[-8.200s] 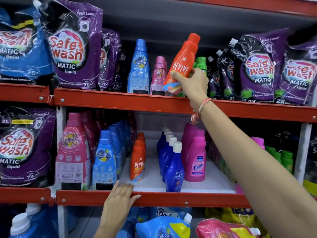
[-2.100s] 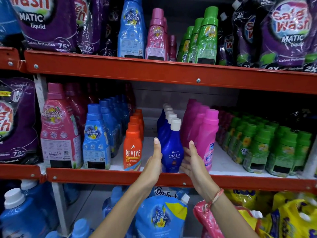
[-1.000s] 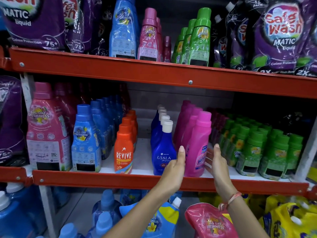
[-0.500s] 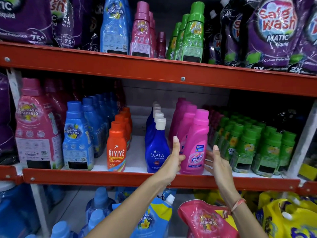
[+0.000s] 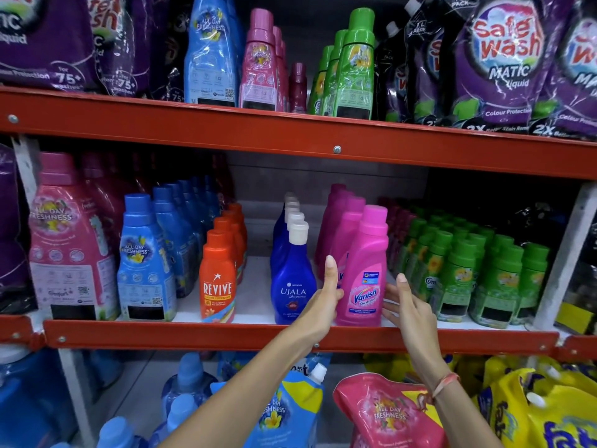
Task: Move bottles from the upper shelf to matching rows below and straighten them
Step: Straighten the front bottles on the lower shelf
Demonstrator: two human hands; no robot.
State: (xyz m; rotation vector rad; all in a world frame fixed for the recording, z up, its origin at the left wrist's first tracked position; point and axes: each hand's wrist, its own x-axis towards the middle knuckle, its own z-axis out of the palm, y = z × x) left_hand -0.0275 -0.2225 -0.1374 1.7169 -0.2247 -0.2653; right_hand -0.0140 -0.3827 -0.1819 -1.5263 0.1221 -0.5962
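Observation:
On the middle shelf [image 5: 200,336] the front pink Vanish bottle [image 5: 365,273] stands upright between my hands. My left hand [image 5: 324,297] presses flat against its left side, fingers straight up. My right hand [image 5: 408,308] is spread just to its right, fingertips close to or barely touching the bottle. Left of it run the dark blue Ujala row [image 5: 292,270] and the orange Revive row [image 5: 218,276]. On the upper shelf [image 5: 290,137] stand a blue bottle [image 5: 210,53], pink bottles [image 5: 260,63] and green bottles [image 5: 353,66].
Small green bottles [image 5: 478,273] fill the middle shelf to the right. Blue [image 5: 145,263] and large pink [image 5: 69,244] fabric softener bottles stand at the left. Purple Safe Wash pouches [image 5: 504,63] flank the upper bottles. Refill pouches [image 5: 387,412] lie on the shelf below.
Both hands shifted right from the Ujala bottle to the front Vanish bottle. Over the last second they stay either side of it, and its label now faces forward.

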